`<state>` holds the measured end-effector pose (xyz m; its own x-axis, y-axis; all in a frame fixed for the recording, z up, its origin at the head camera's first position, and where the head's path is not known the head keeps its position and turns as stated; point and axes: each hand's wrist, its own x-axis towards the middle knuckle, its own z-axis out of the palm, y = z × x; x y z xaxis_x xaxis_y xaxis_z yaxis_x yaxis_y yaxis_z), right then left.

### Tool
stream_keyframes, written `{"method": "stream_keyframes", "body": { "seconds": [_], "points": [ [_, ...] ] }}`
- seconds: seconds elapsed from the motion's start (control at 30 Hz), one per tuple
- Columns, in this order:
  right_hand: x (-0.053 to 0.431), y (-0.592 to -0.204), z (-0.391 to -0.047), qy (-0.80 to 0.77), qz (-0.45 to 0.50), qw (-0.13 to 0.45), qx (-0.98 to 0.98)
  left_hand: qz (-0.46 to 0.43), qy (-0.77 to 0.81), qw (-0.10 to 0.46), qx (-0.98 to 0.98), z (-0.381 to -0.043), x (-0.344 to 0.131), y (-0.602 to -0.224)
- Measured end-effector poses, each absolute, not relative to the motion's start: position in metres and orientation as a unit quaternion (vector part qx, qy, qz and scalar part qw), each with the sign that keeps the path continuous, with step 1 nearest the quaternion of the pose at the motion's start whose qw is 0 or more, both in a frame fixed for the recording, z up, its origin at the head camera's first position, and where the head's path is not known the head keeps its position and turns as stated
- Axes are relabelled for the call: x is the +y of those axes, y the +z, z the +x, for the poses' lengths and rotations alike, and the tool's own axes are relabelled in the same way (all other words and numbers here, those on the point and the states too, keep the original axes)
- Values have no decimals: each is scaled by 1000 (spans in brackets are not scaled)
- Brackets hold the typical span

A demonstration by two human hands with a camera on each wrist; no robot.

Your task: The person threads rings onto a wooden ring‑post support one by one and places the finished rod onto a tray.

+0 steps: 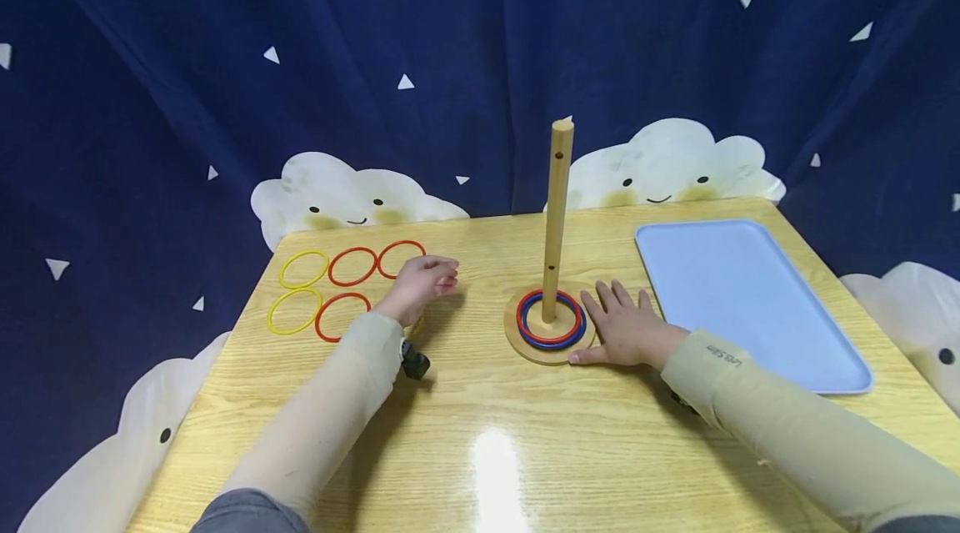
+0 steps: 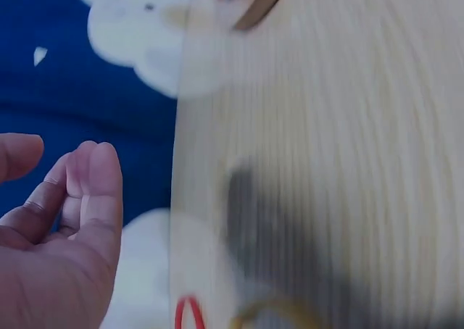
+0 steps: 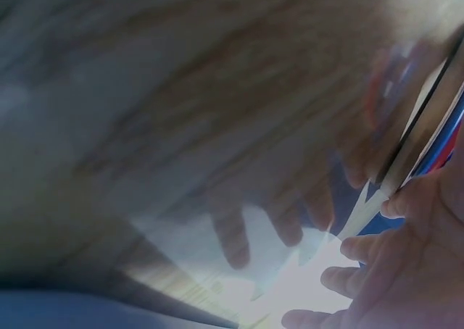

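A wooden post (image 1: 556, 216) stands upright on a round wooden base (image 1: 525, 345). Around its foot lie a red ring (image 1: 519, 319) and, beneath it, at least one blue ring (image 1: 552, 346). My right hand (image 1: 626, 331) has its fingers spread and touches the base's right edge. In the right wrist view that hand (image 3: 406, 264) is beside the base. Left of the post, my left hand (image 1: 422, 287) hovers over the table with bent, relaxed fingers. Nothing is between thumb and fingers of that hand (image 2: 69, 231) in the left wrist view.
On the left lie two yellow rings (image 1: 303, 252) and several red rings (image 1: 353, 248). Another yellow ring (image 1: 417, 328) is mostly hidden behind the left wrist. A light blue tray (image 1: 750, 299) lies at the right of the wooden table (image 1: 450, 433). A dark blue curtain (image 1: 420, 7) hangs behind.
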<state>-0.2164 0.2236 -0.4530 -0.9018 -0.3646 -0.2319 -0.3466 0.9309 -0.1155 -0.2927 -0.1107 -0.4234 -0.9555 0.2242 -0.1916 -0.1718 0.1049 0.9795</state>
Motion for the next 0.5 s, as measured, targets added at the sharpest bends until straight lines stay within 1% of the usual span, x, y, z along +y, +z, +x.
{"method": "stream_keyframes", "body": {
  "seconds": [0.27, 0.5],
  "points": [
    [224, -454, -216, -39, -182, 123, 975, 19, 652, 112, 750, -299, -171, -420],
    [224, -453, -215, -42, -184, 123, 974, 13, 628, 114, 770, -297, -205, -427]
  ]
}}
